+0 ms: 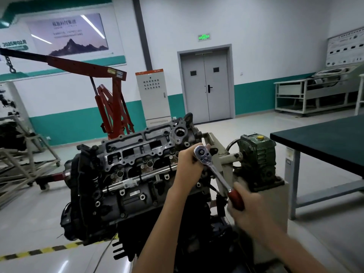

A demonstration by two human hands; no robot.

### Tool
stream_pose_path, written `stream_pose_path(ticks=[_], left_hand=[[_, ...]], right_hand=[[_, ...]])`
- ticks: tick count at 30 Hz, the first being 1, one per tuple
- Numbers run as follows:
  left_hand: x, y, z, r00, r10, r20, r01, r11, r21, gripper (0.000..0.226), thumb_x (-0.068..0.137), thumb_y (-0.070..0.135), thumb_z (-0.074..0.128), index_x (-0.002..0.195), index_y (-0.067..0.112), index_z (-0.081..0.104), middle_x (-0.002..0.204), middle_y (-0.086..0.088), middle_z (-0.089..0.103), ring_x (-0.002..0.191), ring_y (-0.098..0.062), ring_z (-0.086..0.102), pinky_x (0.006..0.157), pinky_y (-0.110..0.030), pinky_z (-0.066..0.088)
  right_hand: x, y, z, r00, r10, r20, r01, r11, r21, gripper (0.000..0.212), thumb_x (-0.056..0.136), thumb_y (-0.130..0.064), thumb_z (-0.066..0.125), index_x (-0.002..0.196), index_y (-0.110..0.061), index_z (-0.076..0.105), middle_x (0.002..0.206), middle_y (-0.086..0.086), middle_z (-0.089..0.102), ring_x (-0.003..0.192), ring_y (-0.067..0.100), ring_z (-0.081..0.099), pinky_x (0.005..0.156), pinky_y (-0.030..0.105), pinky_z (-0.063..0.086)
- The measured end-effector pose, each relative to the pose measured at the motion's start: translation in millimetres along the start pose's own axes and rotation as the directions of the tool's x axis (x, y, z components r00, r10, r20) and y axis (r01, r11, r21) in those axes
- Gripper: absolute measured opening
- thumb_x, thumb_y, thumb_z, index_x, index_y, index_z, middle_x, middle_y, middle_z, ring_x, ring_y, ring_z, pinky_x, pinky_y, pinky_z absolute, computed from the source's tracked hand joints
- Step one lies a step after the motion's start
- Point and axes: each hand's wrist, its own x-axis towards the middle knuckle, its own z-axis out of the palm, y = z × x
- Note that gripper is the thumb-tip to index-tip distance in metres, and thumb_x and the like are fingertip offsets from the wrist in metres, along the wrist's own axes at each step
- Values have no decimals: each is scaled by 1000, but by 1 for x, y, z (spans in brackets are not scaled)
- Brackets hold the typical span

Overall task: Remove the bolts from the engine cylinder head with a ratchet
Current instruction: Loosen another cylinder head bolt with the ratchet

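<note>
The engine (126,174) sat tilted on its stand (226,168), with the cylinder head (137,152) uppermost and facing the person. The work was at the head's right end. If the stand's lock was loose, a hard pull could have rocked the whole block.

The ratchet (216,172) ran slantwise from that end down toward the person, steel head up and red handle low.

The right hand (250,205) was clenched round the red handle. It was blurred, so it was probably mid-swing. A sudden release of the bolt could have thrown the knuckles into the stand or the table edge nearby.

The left hand (189,166) was curled under the ratchet head, grasping it to steady it on the fastener. If the tool cocked sideways, those fingers could have been pinched against the casting.

The bolt itself was hidden beneath that hand, so whether the socket sat square could not be told. A socket only partly seated would likely have rounded the bolt's corners or slipped off.
</note>
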Motion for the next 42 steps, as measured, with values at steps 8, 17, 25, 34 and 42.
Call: stream_pose_path(ticks=[8, 17, 25, 34, 42], left_hand=[[2, 3, -3, 998, -38, 41, 38, 999, 16, 48, 90, 0, 59, 56, 26, 38, 50, 14, 39, 52, -2, 31, 52, -23, 30], [12, 12, -15, 979, -22, 202, 2, 995, 99, 46, 95, 14, 58, 54, 17, 38, 50, 10, 37, 49, -4, 30, 51, -16, 28], [2, 8, 3, 999, 38, -26, -37, 999, 29, 46, 97, 13, 53, 58, 10, 31, 54, 13, 29, 51, -3, 25, 50, -21, 25], [16, 9, -15, 979, 27, 201, -57, 988, 144, 51, 94, 11, 58, 53, 31, 36, 45, 16, 40, 45, -3, 34, 50, -10, 27], [2, 3, 3, 999, 47, -20, -47, 999, -3, 44, 98, 12, 53, 57, 13, 35, 52, 14, 31, 50, -3, 26, 49, -17, 24]], right_hand=[[-7, -43, 18, 935, 151, 322, -305, 806, 508, 30, 82, -17, 65, 61, -18, 44, 40, 3, 48, 29, 19, 43, 32, 22, 34], [55, -14, -49, 959, 53, 279, -8, 987, -160, 19, 81, -9, 60, 63, -6, 56, 62, 12, 59, 52, 22, 52, 61, 41, 51], [-18, -70, 70, 948, 272, 167, -316, 721, 616, 20, 81, -11, 60, 68, -26, 53, 49, -4, 47, 45, 16, 44, 50, 28, 37], [55, -4, -57, 936, -21, 352, 95, 977, -193, 12, 83, -10, 61, 79, -18, 53, 64, -6, 54, 54, 4, 51, 56, 20, 46], [11, -10, -8, 995, 46, 89, -54, 994, 93, 15, 78, -5, 68, 75, -14, 56, 56, -3, 52, 46, 2, 48, 47, 11, 38]])
